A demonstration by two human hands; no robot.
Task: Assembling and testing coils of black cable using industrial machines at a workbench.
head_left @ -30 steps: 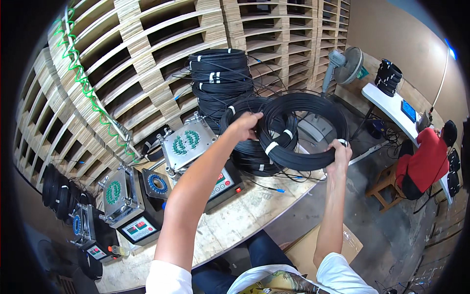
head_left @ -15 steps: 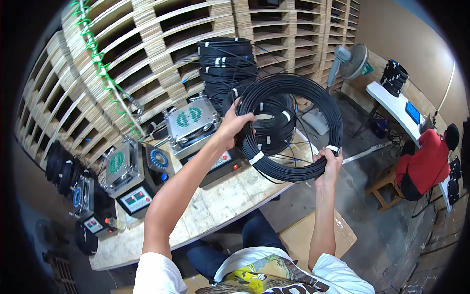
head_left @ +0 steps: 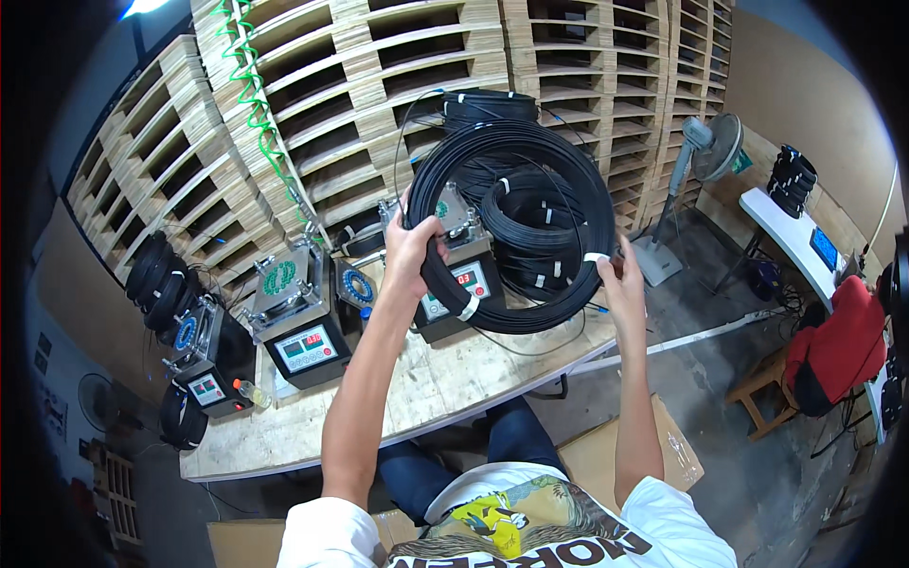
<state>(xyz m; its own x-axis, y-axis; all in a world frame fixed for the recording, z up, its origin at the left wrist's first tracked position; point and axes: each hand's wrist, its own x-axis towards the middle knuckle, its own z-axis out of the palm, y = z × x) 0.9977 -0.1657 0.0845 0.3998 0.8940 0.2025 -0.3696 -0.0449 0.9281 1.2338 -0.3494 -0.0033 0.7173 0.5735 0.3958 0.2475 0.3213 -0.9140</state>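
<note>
A large coil of black cable, bound with white ties, is held up over the workbench, tilted toward me. My left hand is closed round its left side, the thumb lying across the front and the fingers partly hidden behind. At the right rim is my right hand, its thumb against the coil near a white tie and a finger raised along the outer edge; its other fingers are mostly hidden. Behind and through the ring show more black cable coils, stacked on the bench. A loose cable end arcs up above the left hand.
On the wooden workbench stand several machines with clamp plates and displays, one a boxy machine. A small bottle stands by them. Wooden pallets rise behind. A fan and a person in red are to the right.
The coil has shifted left in view and now overlaps the middle machine. My right hand has loosened at the rim, with a finger raised. The view has turned slightly left.
</note>
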